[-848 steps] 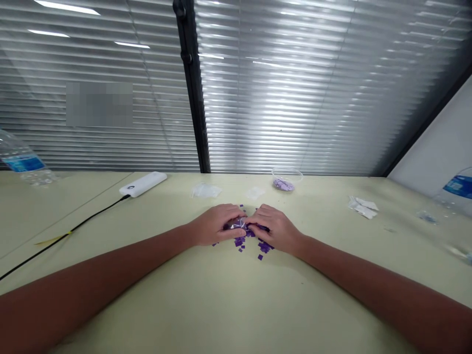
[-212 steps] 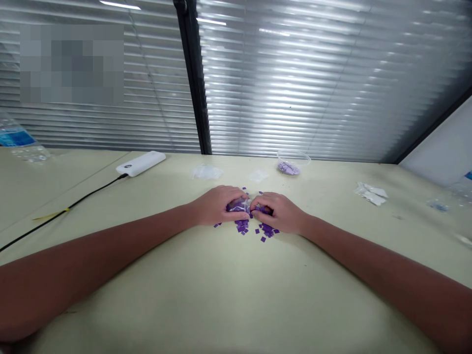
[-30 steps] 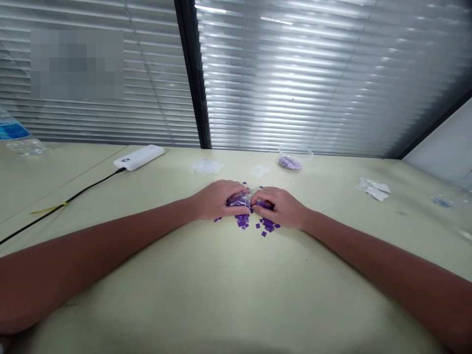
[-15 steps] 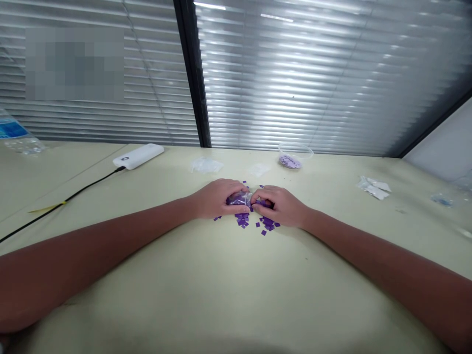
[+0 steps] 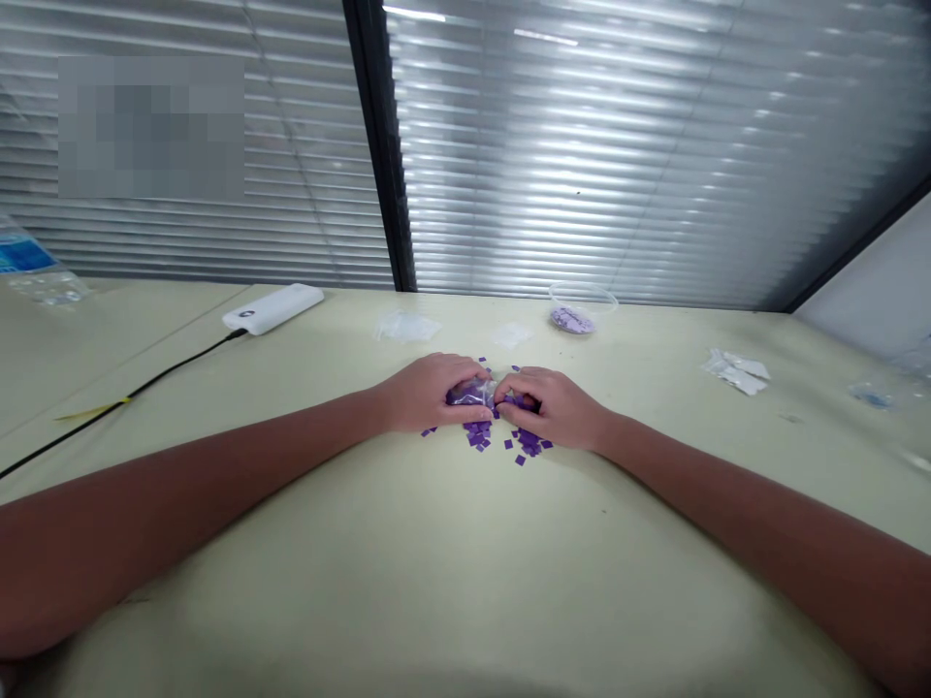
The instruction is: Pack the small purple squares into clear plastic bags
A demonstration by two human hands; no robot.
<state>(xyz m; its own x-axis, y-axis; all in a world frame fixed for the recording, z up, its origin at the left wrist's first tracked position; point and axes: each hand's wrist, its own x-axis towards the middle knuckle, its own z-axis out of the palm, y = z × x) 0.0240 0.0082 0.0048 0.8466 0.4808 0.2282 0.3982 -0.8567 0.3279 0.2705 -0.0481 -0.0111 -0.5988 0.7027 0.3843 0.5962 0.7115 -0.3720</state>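
Note:
Near the middle of the table, my left hand (image 5: 426, 390) is closed round a small clear plastic bag (image 5: 476, 392) with purple pieces in it. The bag lies on its side, its right end facing my right hand (image 5: 561, 407). That hand is curled, thumb and fingertips drawn together at the bag's end, and purple pieces show inside the curl. Small flat purple squares (image 5: 529, 442) are scattered on the table under and in front of both hands. A few more lie just beyond the fingers. The exact contact of the right fingertips with the bag is too small to tell.
Behind the hands stands a clear round tub (image 5: 582, 301) with pale purple pieces. Clear plastic bags (image 5: 408, 326) lie left of it, white packets (image 5: 736, 370) to the right. A white device (image 5: 273, 308) with a black cable (image 5: 175, 372) and a water bottle (image 5: 33, 264) are at the left.

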